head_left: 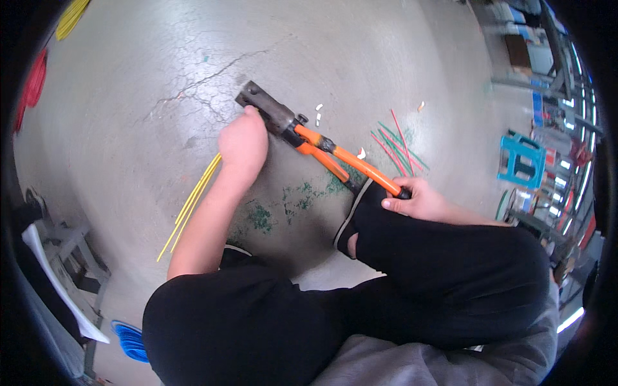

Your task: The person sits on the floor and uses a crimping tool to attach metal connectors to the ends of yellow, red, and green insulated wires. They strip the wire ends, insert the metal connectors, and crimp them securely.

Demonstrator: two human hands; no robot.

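Note:
A long crimping tool [273,114] with a dark metal head and two orange handles slants across the middle, its head toward the far left. My left hand [244,143] is closed beside the tool's head. Several yellow wires [190,206] run out from under its wrist toward the lower left; their upper ends are hidden by the hand. My right hand [417,198] grips the black-tipped end of the upper handle [364,166]. The lower handle [326,161] reaches down to my dark shoe [362,201], and the two handles stand a little apart.
Red and green wires [399,147] lie on the cracked grey floor [161,51] to the right, with small white scraps and green bits. Blue [131,341], red [32,87] and yellow coils [71,19] lie at the left. A teal stool [523,161] and shelving stand at the right.

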